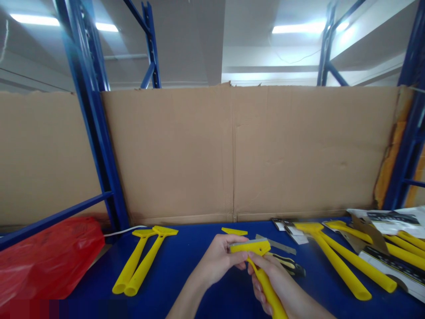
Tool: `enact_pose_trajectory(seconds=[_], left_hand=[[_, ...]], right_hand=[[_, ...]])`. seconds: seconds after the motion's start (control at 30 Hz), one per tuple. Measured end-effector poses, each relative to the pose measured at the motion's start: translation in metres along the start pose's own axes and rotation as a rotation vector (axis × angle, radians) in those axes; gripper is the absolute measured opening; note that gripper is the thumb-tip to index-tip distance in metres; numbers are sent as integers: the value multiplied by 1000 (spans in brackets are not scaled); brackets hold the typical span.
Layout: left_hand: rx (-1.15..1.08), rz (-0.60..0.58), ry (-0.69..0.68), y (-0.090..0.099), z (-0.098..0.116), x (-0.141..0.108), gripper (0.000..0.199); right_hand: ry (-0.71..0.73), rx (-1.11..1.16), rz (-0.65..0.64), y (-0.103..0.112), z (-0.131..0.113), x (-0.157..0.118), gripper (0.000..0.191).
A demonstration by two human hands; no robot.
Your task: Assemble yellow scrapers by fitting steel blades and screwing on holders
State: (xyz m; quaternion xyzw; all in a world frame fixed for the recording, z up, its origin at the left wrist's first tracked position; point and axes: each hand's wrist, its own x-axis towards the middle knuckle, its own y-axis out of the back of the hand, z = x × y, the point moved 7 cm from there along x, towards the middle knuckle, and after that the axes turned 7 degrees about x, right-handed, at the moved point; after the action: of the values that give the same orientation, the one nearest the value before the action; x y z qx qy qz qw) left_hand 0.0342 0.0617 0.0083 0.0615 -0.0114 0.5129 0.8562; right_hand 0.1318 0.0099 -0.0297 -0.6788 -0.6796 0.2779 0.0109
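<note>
A yellow scraper (268, 290) with a long handle is held between both my hands, its wide head tilted up and a grey blade strip along the top edge. My left hand (221, 257) pinches the left end of the head between thumb and fingers. Around the upper handle, just under the head, my right hand (270, 277) is closed. Behind the hands lie a loose yellow blade-holder piece (234, 231) and a flat metal blade strip (282, 246). A screwdriver (288, 265) with a black and yellow handle lies partly hidden behind my right hand.
Two yellow scrapers (146, 261) lie at the left of the blue table (179, 266). More scrapers (345, 266) and printed packaging (395, 270) crowd the right. A red plastic bag (49, 261) sits far left. Cardboard (179, 155) walls the back, between blue posts (102, 155).
</note>
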Motion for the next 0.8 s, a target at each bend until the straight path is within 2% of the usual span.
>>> enact_pose_trajectory(seconds=[0.13, 0.3, 0.43, 0.53, 0.63, 0.7, 0.8], left_hand=[[0, 44, 21, -1, -1, 1, 56], [5, 108, 18, 0, -2, 2, 71], [-26, 163, 53, 4, -5, 4, 76], [-20, 178, 90, 6, -8, 5, 68], [45, 123, 107, 2, -10, 5, 60], [169, 72, 104, -3, -13, 3, 51], [438, -18, 52, -17, -16, -3, 26]], right_hand=[[34, 22, -42, -1, 0, 3, 33], [20, 35, -35, -1, 2, 5, 35], [47, 79, -15, -2, -7, 2, 35], [87, 165, 9, 2, -18, 1, 34], [125, 287, -2, 8, -29, 3, 31], [142, 351, -32, 11, -36, 4, 30], [134, 400, -58, 13, -40, 5, 32]])
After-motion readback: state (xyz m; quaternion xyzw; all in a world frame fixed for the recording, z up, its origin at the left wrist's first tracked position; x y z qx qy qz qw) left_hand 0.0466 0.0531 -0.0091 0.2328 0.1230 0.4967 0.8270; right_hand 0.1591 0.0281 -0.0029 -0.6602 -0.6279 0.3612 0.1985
